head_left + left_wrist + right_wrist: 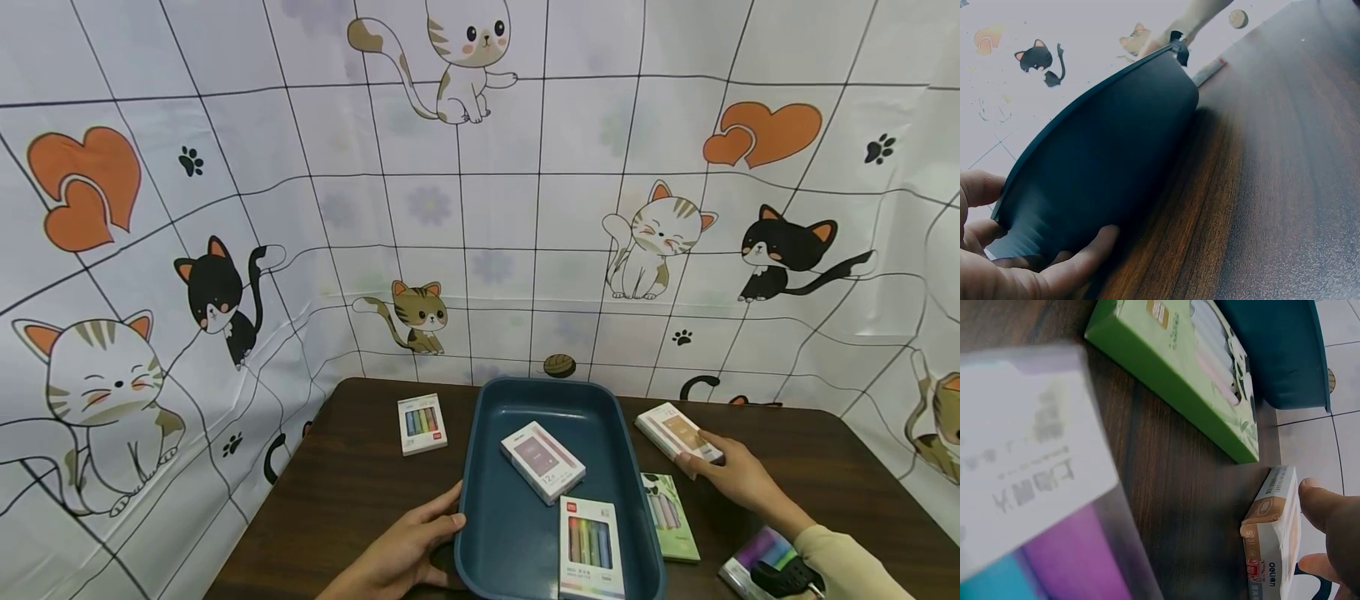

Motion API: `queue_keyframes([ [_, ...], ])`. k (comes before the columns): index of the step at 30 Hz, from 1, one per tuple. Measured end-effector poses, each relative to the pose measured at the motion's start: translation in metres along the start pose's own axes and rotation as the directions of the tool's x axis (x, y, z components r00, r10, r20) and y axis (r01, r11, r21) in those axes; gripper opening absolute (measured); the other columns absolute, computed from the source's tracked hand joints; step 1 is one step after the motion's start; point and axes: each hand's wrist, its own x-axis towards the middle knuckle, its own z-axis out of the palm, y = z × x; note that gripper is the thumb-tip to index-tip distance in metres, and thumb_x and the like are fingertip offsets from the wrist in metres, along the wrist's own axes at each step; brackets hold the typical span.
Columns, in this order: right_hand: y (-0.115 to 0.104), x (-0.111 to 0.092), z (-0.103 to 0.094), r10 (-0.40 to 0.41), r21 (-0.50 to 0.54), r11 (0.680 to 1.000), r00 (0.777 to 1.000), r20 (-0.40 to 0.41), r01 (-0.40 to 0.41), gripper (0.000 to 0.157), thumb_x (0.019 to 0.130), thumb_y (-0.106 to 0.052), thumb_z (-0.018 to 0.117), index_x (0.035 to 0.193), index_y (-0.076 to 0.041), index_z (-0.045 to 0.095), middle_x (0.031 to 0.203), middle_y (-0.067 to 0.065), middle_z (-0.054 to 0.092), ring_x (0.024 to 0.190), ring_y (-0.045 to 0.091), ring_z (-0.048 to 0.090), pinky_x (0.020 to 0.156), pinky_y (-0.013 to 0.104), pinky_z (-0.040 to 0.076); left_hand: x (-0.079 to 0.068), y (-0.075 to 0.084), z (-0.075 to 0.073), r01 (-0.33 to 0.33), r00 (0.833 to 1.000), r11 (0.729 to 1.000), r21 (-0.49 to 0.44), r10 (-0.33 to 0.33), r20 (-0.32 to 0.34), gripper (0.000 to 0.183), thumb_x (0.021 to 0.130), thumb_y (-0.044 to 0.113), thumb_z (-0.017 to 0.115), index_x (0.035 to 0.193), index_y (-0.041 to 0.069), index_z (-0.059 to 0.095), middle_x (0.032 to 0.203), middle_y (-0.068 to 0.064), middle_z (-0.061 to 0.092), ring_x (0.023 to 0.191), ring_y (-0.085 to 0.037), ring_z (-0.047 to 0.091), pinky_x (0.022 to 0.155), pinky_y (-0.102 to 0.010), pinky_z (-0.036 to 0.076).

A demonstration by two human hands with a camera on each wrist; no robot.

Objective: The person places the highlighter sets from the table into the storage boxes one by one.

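The left hand (408, 546) grips a blue rectangular plastic tray (504, 525) on a dark-brown wood-grain table (345, 467), backed by white cat-printed sheeting (498, 208). Beside the tray, the right hand (738, 477) pinches a white-and-tan cardboard box (672, 427).

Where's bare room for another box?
Blue tray: far end and left side, around the purple-windowed box. Table: between the small coloured-stick box and left hand. Crowded: right of the tray, with green box, tan-windowed box and right hand.

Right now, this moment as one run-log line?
left hand: holds blue tray, left side | right hand: grips white-and-tan box | in tray: mauve-panel box, coloured-stick box | right of tray: green box
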Motion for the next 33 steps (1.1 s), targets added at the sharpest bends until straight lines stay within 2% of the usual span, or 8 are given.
queue_keyframes([
  [10,0.007,0.007,0.002,0.041,-0.041,0.998,0.999,0.019,-0.04,0.075,0.099,-0.04,0.067,0.14,0.019,0.044,0.132,0.047,0.046,0.119,0.064,0.046,0.088,0.068,0.044,0.0,0.002,0.0,0.019,1.0,1.0,-0.009,-0.019,0.001,0.067,0.108,0.025,0.053,0.164,0.014,0.018,0.164,-0.028,0.012,0.145,-0.047,0.022,0.086,-0.067,0.049],
  [15,0.009,0.009,0.003,0.016,-0.047,0.999,1.0,0.004,-0.016,0.072,0.097,-0.036,0.07,0.138,0.018,0.048,0.129,0.046,0.049,0.115,0.062,0.05,0.085,0.066,0.046,0.0,0.002,0.001,0.013,1.0,1.0,-0.013,-0.013,0.006,0.067,0.108,0.024,0.053,0.164,0.013,0.017,0.164,-0.028,0.012,0.146,-0.047,0.021,0.085,-0.067,0.049],
  [24,0.003,0.01,0.006,-0.004,-0.046,0.999,0.996,-0.091,0.0,0.071,0.093,-0.032,0.077,0.137,0.016,0.05,0.121,0.048,0.047,0.111,0.061,0.048,0.085,0.068,0.044,0.001,0.005,0.0,0.012,1.0,1.0,-0.011,-0.012,-0.001,0.069,0.108,0.025,0.055,0.164,0.013,0.017,0.164,-0.029,0.011,0.146,-0.05,0.016,0.086,-0.068,0.048],
  [29,0.002,0.006,0.013,-0.018,0.0,1.0,0.992,-0.127,0.018,0.07,0.091,-0.023,0.08,0.141,0.014,0.048,0.125,0.045,0.041,0.111,0.06,0.047,0.085,0.068,0.043,0.001,0.004,-0.001,0.026,1.0,0.999,-0.031,-0.026,0.007,0.069,0.107,0.024,0.055,0.164,0.013,0.017,0.163,-0.03,0.011,0.145,-0.047,0.023,0.086,-0.068,0.048],
  [33,0.002,0.005,0.015,-0.002,0.023,1.0,0.99,-0.142,0.005,0.069,0.088,-0.017,0.081,0.142,0.011,0.049,0.129,0.045,0.038,0.114,0.061,0.044,0.085,0.067,0.042,0.0,0.002,-0.002,0.041,0.999,0.999,-0.019,-0.041,0.01,0.07,0.108,0.025,0.054,0.164,0.012,0.016,0.164,-0.031,0.007,0.145,-0.049,0.022,0.086,-0.068,0.048],
])
